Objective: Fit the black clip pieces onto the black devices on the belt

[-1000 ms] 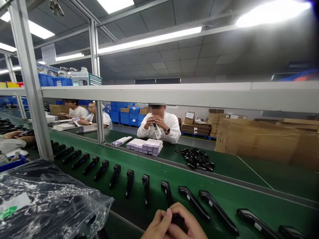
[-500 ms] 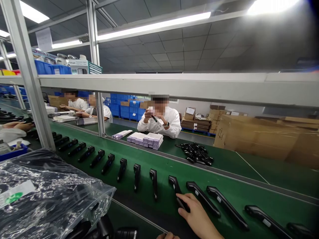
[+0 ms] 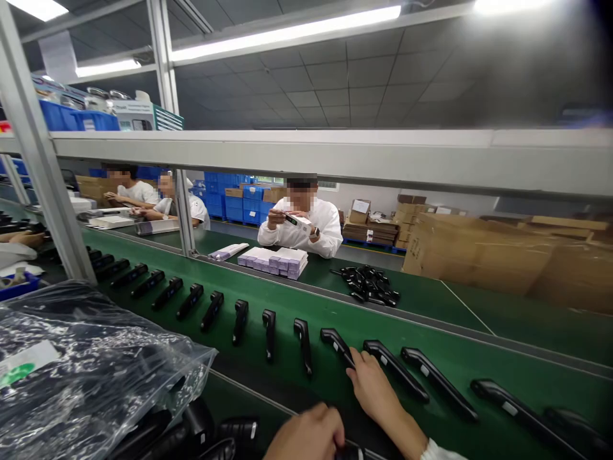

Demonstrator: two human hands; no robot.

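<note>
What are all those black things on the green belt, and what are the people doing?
A long row of black handheld devices lies on a green conveyor belt. The camera wearer's right hand rests on the belt, fingertips touching one device. The left hand is low by the belt's near edge. Across the belt, a person in white holds a small box.

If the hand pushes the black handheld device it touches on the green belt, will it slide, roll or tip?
The black handheld device under the right hand lies flat and looks long and angular, so it would probably slide or pivot rather than roll. It seems rigid moulded plastic, likely light. The green conveyor belt looks matte, so it may grip somewhat.
</note>
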